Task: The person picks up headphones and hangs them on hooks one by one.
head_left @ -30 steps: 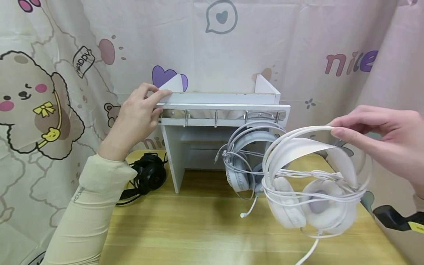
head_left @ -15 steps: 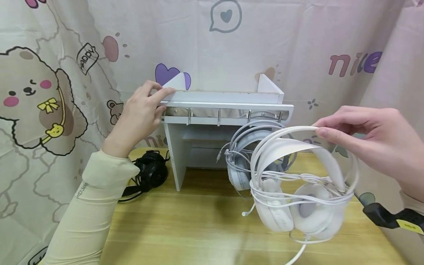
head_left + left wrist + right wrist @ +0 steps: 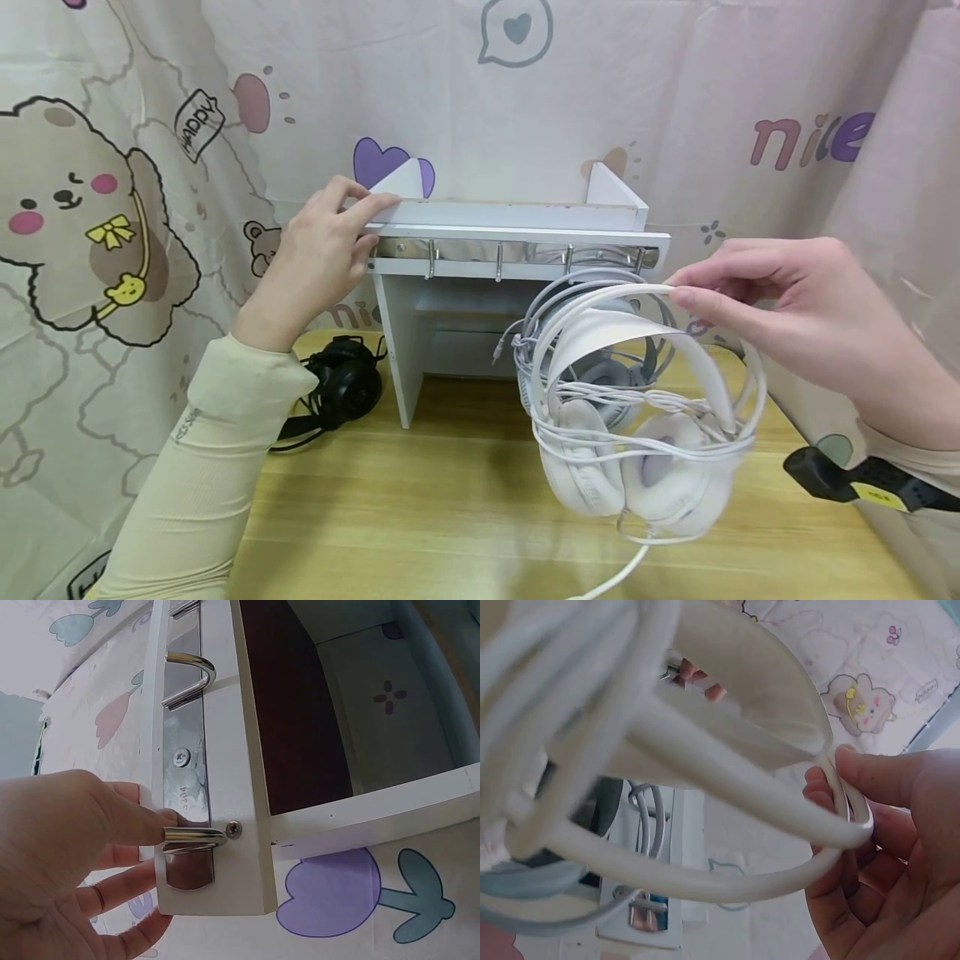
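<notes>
A white wooden rack [image 3: 510, 217] stands on the table, with a metal strip of several hooks [image 3: 500, 260] along its front. My left hand [image 3: 318, 250] grips the rack's left end; in the left wrist view the thumb lies on the front by the end hook [image 3: 195, 836], fingers behind the board. White headphones [image 3: 671, 492], wrapped in their own cable, hang in the air from my right hand [image 3: 795, 317], which pinches the headband between thumb and fingers. Just behind them, grey headphones [image 3: 611, 371] hang at the rack's right end, partly hidden.
Black headphones [image 3: 348, 383] lie on the wooden table [image 3: 420, 517] left of the rack. A patterned curtain [image 3: 525, 108] hangs behind and at the sides. The white cable [image 3: 615, 575] dangles below the held headphones.
My right hand has carried the white headphones leftward, so they now cover more of the grey pair. The left hand keeps its hold on the rack. The head view has shifted slightly.
</notes>
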`<state>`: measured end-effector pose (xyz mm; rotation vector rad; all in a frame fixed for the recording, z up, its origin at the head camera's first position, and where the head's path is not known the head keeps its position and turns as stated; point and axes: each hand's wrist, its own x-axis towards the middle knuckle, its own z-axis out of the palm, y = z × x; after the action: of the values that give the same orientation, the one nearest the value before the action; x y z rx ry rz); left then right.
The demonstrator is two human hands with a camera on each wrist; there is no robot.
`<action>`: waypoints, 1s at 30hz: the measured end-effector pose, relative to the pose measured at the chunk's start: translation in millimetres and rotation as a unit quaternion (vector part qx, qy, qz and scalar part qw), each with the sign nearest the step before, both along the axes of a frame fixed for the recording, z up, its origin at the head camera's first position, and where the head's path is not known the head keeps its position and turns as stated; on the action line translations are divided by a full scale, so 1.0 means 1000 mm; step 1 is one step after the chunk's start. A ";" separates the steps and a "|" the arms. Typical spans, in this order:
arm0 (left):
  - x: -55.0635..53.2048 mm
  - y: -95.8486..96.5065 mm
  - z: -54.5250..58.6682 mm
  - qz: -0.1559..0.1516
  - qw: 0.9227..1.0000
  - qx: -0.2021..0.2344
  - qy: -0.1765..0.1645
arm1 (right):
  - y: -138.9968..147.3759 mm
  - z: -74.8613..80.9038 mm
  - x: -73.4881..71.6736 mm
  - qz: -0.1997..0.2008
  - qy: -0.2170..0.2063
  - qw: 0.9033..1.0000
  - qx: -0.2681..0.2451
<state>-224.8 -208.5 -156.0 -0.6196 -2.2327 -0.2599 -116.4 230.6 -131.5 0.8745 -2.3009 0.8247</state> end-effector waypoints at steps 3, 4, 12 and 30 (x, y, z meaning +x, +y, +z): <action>0.000 0.000 0.000 -0.001 1.000 0.000 0.000 | -0.007 -0.002 -0.004 0.011 0.010 1.000 0.010; 0.000 0.000 -0.001 -0.002 1.000 0.000 0.000 | -0.009 -0.003 -0.005 0.013 0.014 1.000 0.014; -0.002 -0.001 -0.001 -0.003 1.000 0.002 0.002 | -0.023 -0.004 -0.008 0.030 -0.007 0.999 0.011; -0.001 -0.002 -0.002 -0.012 1.000 0.007 0.008 | -0.048 -0.005 -0.016 0.062 -0.007 0.998 -0.003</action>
<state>-226.0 -210.8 -157.8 -0.6383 -2.2073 -0.2804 -132.0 182.7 -136.3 1.0194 -2.2724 0.8929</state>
